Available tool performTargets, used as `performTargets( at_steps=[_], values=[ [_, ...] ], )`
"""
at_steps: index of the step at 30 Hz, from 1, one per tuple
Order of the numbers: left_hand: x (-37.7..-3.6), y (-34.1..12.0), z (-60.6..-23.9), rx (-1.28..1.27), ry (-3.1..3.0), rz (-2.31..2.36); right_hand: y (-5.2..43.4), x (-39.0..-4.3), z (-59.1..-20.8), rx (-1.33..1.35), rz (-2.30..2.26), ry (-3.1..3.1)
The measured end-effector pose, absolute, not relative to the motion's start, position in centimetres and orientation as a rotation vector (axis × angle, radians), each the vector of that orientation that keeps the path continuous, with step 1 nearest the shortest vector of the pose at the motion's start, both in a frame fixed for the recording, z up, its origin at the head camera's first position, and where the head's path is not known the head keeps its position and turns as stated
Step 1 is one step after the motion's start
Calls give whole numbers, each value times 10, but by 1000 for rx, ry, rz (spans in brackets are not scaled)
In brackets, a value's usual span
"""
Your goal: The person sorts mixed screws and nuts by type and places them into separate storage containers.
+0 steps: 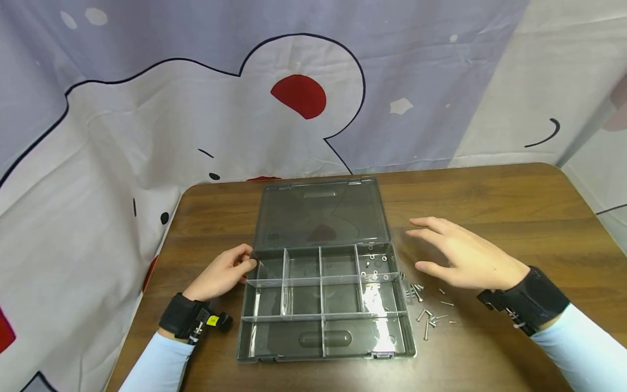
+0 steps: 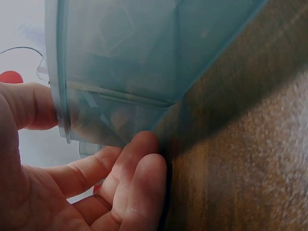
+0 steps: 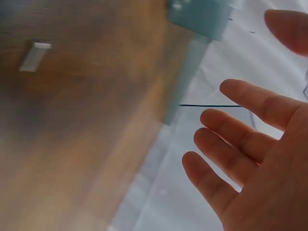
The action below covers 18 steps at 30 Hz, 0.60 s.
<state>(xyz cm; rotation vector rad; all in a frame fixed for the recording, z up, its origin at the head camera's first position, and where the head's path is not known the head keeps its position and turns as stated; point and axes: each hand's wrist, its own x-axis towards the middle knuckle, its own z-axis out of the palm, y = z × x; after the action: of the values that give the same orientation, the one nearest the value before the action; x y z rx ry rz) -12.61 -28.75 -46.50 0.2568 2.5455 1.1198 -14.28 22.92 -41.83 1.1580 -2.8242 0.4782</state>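
Note:
A grey see-through compartment box point(image 1: 274, 337) lies on the table with its lid point(image 1: 318, 218) folded back flat behind it. My left hand point(image 1: 222, 275) grips the box's back left corner; in the left wrist view its thumb point(image 2: 36, 106) is on the rim and the other fingers bend by the corner below. My right hand point(image 1: 462, 255) hovers right of the box, fingers spread, holding nothing. Several small nuts point(image 1: 375, 273) lie in the back right compartment. Loose screws point(image 1: 428, 318) are scattered on the wood beside the box's right wall.
The wooden table point(image 1: 490, 201) runs back to a patterned cloth point(image 1: 196, 120) hanging behind it. Dividers split the box into several compartments. In the blurred right wrist view, one small metal piece point(image 3: 35, 57) lies on the tabletop.

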Motion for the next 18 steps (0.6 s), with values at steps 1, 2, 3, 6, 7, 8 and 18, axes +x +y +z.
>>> performTargets(
  at_steps=[1, 2, 3, 6, 7, 8, 18],
  values=[
    [-126, -287, -465, 254, 2545, 1120, 233, -141, -422, 1153, 474, -2823],
    [-126, -287, -465, 257, 2544, 1120, 236, -139, -426, 1154, 473, -2821],
    [-126, -287, -466, 253, 2545, 1119, 239, -136, -429, 1156, 471, -2814],
    [-126, -288, -466, 257, 2545, 1122, 246, -131, -441, 1197, 472, -2748],
    [-126, -287, -466, 252, 2547, 1121, 248, -128, -444, 1204, 475, -2726],
    [-126, -287, -465, 258, 2547, 1122, 249, -126, -447, 1210, 475, -2706],
    [-126, -287, -465, 246, 2543, 1124, 259, -102, -466, 1174, 468, -2637]
  ],
)
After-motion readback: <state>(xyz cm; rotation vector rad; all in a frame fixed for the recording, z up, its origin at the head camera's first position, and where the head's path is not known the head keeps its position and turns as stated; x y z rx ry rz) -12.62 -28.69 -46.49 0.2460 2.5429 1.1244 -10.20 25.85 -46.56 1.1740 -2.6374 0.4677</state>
